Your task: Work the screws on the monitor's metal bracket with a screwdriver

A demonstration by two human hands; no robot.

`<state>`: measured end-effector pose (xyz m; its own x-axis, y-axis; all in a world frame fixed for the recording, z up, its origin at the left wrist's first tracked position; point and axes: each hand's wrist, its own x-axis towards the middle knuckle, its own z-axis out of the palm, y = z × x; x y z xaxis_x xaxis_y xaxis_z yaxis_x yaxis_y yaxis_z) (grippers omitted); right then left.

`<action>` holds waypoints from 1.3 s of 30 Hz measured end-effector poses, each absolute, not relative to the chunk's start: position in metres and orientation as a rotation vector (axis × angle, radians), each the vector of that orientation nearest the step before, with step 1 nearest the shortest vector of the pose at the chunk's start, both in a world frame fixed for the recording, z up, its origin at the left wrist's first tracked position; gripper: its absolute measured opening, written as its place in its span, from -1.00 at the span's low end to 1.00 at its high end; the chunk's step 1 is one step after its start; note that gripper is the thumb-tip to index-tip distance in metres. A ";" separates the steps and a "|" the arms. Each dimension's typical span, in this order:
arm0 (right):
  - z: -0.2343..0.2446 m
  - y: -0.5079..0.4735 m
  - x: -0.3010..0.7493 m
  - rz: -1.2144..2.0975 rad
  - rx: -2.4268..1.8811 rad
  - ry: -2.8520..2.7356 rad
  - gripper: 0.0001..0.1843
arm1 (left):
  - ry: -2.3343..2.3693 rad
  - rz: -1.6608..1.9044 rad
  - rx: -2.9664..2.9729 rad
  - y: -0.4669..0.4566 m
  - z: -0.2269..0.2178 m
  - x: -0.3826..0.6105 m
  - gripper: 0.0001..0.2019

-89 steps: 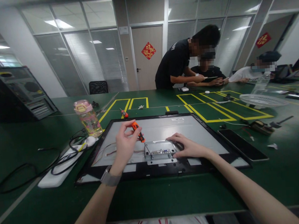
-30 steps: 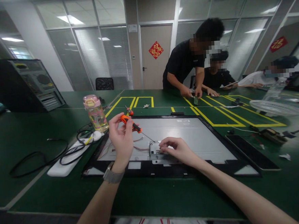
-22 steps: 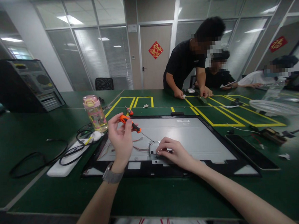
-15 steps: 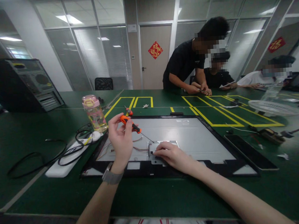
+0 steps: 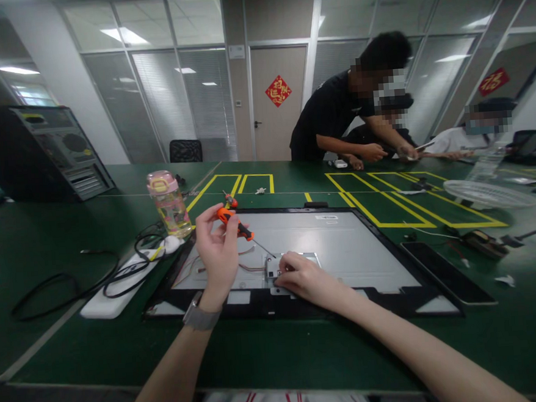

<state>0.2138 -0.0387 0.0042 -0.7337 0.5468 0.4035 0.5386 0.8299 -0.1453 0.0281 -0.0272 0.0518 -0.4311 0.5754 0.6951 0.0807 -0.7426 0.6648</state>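
Note:
An orange and black screwdriver (image 5: 245, 231) is gripped in my left hand (image 5: 216, 244), its thin shaft slanting down to the right. Its tip is near a small metal housing (image 5: 272, 267) on the grey back of a flat display panel (image 5: 279, 229) with a black frame. My right hand (image 5: 307, 276) rests over that housing with thumb and fingers pinched together. What lies between those fingertips is hidden. Thin wires (image 5: 252, 267) run leftward from the housing across the panel.
Left of the panel are a pink-capped bottle (image 5: 169, 202), a white power strip (image 5: 114, 300) and black cables. A black phone (image 5: 447, 273) lies at its right, near a tape measure (image 5: 482, 244). A computer case (image 5: 48, 152) stands far left. Co-workers (image 5: 335, 113) are across the table.
My right fingers have shifted slightly and curled more at the housing. The left hand and screwdriver are almost still. Across the table, the standing person has reached an arm to the right.

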 end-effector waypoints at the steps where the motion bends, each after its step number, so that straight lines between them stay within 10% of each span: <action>1: 0.004 -0.038 0.214 0.012 -0.808 -2.575 -0.86 | 0.922 2.236 1.453 -0.027 0.052 0.028 -0.69; 39: 0.001 -0.035 0.219 -0.336 -0.694 -2.688 -0.79 | 0.877 2.194 1.476 -0.028 0.050 0.028 -0.71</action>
